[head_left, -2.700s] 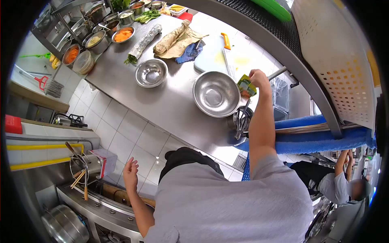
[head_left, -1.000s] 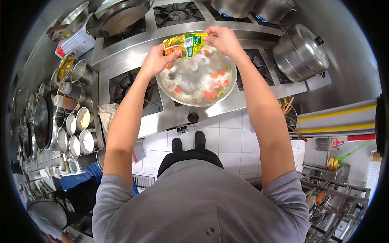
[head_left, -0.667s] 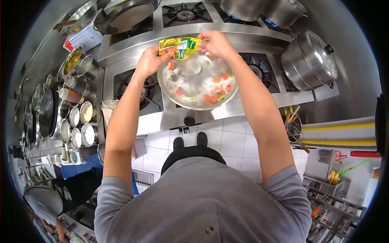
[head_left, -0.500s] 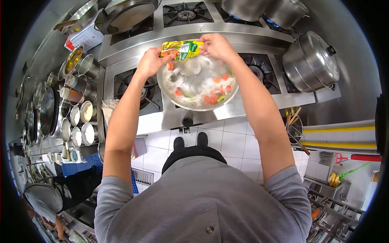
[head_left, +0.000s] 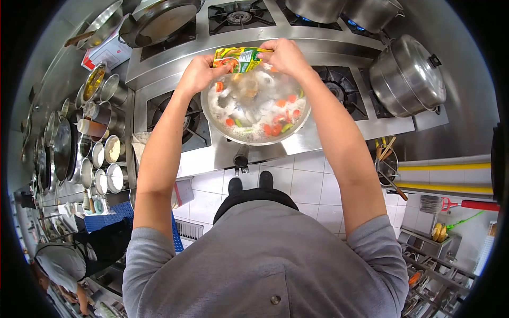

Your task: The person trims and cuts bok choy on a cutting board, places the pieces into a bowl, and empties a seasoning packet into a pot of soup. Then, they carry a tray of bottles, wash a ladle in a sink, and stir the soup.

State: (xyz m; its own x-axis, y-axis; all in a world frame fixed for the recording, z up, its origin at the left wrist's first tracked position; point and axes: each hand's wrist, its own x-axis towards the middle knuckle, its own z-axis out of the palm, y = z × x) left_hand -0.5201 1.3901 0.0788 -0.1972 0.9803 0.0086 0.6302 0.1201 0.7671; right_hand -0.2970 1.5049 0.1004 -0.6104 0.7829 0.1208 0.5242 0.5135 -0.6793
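Between my two hands I hold a yellow and green seasoning packet (head_left: 245, 58) over the far side of a wide pan. My left hand (head_left: 200, 73) is closed on its left end, thumb on the front. At the upper right corner, the fingers of my right hand (head_left: 283, 54) pinch the packet. Below it, the pan (head_left: 249, 142) sits on the front of the stove, full of steaming, foamy broth with red-orange pieces (head_left: 277, 128) and green pieces (head_left: 287, 127). A brownish patch (head_left: 246, 87) shows in the broth beneath the packet. The pan's dark handle (head_left: 242, 156) points toward me.
A lidded steel pot (head_left: 408, 77) stands right of the stove, and stockpots (head_left: 371, 16) sit over lit back burners. At left are a large wok (head_left: 164, 24), seasoning tins (head_left: 114, 177) and a squeeze bottle (head_left: 91, 127). Another person (head_left: 63, 259) is at lower left.
The packet has tipped further over the pan, still in both hands. A brownish patch has appeared in the broth below it. The view has shifted slightly.
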